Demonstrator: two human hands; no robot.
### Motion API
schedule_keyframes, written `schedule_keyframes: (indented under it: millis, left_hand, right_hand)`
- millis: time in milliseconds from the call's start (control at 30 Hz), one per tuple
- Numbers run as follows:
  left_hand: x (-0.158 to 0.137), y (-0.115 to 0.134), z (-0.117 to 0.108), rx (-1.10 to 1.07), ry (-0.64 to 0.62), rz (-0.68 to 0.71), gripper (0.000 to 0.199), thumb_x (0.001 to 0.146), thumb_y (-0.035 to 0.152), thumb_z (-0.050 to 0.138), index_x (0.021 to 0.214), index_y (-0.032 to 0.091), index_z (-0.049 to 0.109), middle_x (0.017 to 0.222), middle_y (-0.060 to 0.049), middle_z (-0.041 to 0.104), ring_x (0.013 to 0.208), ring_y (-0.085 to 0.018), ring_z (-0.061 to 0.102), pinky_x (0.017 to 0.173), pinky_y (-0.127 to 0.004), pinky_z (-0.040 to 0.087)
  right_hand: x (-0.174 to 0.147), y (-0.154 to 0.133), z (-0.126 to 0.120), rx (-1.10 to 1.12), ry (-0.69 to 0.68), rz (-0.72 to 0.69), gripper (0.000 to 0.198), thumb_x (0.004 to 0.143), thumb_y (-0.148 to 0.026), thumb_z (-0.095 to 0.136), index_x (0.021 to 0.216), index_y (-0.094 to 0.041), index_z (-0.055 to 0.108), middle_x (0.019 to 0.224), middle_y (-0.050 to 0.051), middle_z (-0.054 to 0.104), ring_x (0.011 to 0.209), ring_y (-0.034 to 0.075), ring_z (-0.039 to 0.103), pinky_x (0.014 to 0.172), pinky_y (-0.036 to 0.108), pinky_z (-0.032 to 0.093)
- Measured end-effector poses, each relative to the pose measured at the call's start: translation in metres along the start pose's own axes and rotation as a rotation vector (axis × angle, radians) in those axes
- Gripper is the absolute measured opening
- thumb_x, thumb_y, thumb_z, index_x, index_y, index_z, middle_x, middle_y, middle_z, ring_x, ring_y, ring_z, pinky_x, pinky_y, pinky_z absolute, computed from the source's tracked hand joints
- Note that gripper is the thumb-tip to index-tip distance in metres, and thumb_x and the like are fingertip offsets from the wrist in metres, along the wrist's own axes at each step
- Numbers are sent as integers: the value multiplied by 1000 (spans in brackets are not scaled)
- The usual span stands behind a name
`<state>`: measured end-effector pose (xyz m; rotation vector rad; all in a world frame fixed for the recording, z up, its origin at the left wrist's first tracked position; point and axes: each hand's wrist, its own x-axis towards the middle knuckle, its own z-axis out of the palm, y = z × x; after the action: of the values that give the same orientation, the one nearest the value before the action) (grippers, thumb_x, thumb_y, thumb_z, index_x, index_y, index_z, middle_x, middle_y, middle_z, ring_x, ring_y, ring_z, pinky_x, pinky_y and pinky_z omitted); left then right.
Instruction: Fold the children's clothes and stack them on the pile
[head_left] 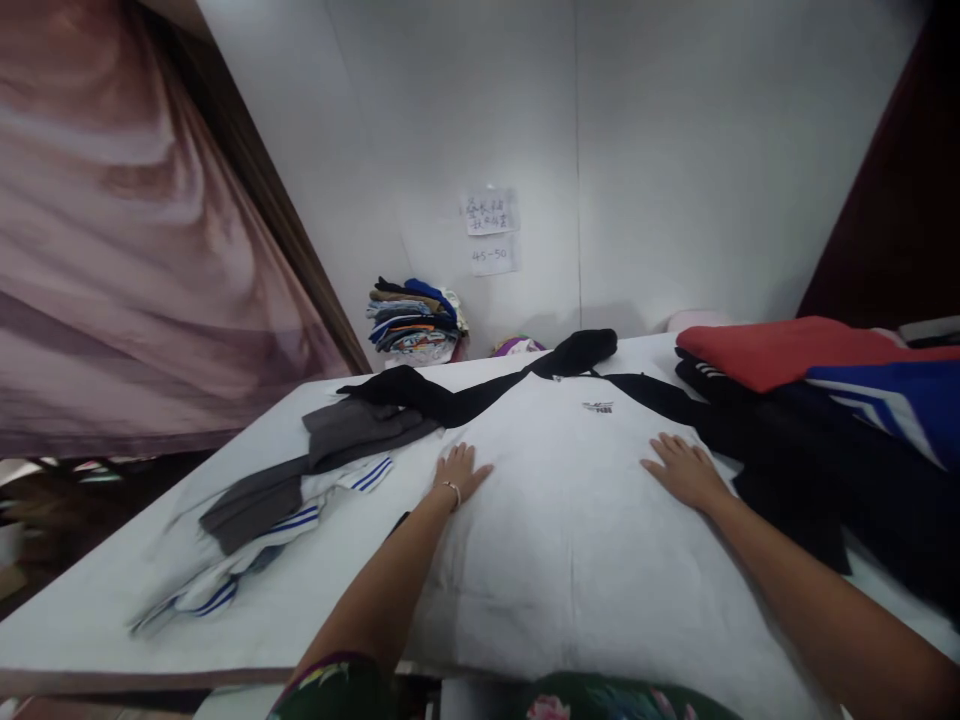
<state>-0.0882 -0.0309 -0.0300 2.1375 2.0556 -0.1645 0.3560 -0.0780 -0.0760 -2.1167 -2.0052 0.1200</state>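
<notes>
A white hoodie (559, 500) with black sleeves and a black hood lies spread on the table before me, its hood at the far end and a small dark print on the chest. My left hand (460, 474) rests flat on its left side, fingers spread, a bracelet at the wrist. On the opposite side, my right hand (684, 468) presses flat below the shoulder with the fingers apart. The black left sleeve (450, 400) stretches out to the left; the right one runs toward dark clothes. The near hem hangs toward my body.
Grey garments (360, 432) and a white piece with blue stripes (300, 520) lie left on the white table (150, 600). Red clothing (795, 350) and blue clothing (907, 400) are heaped right. A folded stack (417, 318) stands at the back wall, near paper signs (492, 212).
</notes>
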Motion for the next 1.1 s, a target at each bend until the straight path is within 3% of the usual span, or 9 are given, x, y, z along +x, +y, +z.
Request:
schedule_keyframes:
  millis: [67, 167, 233, 367, 500, 633, 733, 933, 1100]
  left_hand:
    - [4, -4, -2, -26, 28, 7, 69, 87, 63, 33, 139, 18, 40, 153, -12, 25, 141, -28, 22, 110, -44, 23]
    - [16, -6, -16, -65, 86, -12, 60, 91, 60, 27, 115, 18, 62, 132, -13, 56, 122, -26, 50, 98, -35, 38]
    - [29, -7, -26, -64, 138, -35, 59, 93, 56, 23, 108, 17, 65, 121, -13, 63, 113, -25, 56, 94, -34, 41]
    - [63, -5, -38, -27, 249, 10, 47, 96, 45, 30, 127, 21, 54, 143, -9, 44, 134, -24, 34, 108, -38, 27]
    - [96, -12, -45, 42, 232, 77, 55, 92, 52, 34, 139, 24, 42, 154, -4, 26, 142, -22, 16, 115, -41, 10]
    - [111, -35, -43, 34, 130, -206, 68, 90, 57, 31, 142, 14, 37, 153, -13, 25, 141, -28, 20, 113, -45, 17]
    - [113, -49, -31, 23, 139, -298, 69, 91, 52, 27, 146, 10, 29, 155, -15, 18, 143, -28, 16, 114, -45, 17]
    - [115, -50, -32, 30, 131, -289, 68, 90, 48, 31, 146, 8, 29, 155, -15, 18, 143, -27, 16, 114, -43, 18]
    - [107, -28, -45, 58, 191, -170, 69, 91, 51, 31, 144, 7, 31, 155, -16, 19, 142, -29, 16, 114, -46, 17]
  right_hand:
    - [0, 3, 6, -43, -7, -10, 64, 89, -58, 29, 139, -19, 43, 151, 9, 31, 140, 29, 23, 112, 52, 22]
    - [0, 3, 9, -85, -19, -15, 66, 89, -59, 27, 140, -19, 41, 152, 9, 30, 140, 29, 22, 111, 52, 22]
    - [1, 4, 11, -102, -8, -24, 67, 89, -60, 26, 140, -19, 41, 151, 9, 30, 140, 29, 23, 111, 52, 22]
    - [3, 12, 18, -122, -5, -34, 69, 89, -61, 24, 141, -19, 41, 151, 9, 31, 140, 28, 24, 111, 52, 23]
    - [4, 18, 23, -126, 0, -45, 72, 87, -65, 24, 141, -19, 40, 152, 8, 30, 141, 27, 22, 112, 51, 23]
    - [5, 22, 27, -115, 19, -53, 74, 86, -65, 25, 141, -19, 40, 151, 8, 31, 140, 29, 24, 111, 52, 24]
    - [5, 24, 29, -106, 24, -54, 74, 85, -66, 26, 141, -20, 40, 151, 8, 31, 140, 30, 24, 111, 52, 25]
    - [4, 15, 20, -83, -1, -22, 72, 86, -65, 29, 140, -20, 41, 152, 8, 30, 141, 29, 22, 112, 51, 21]
    - [1, -1, 1, -49, -34, 0, 68, 89, -61, 29, 141, -19, 40, 153, 8, 28, 141, 28, 20, 113, 49, 19]
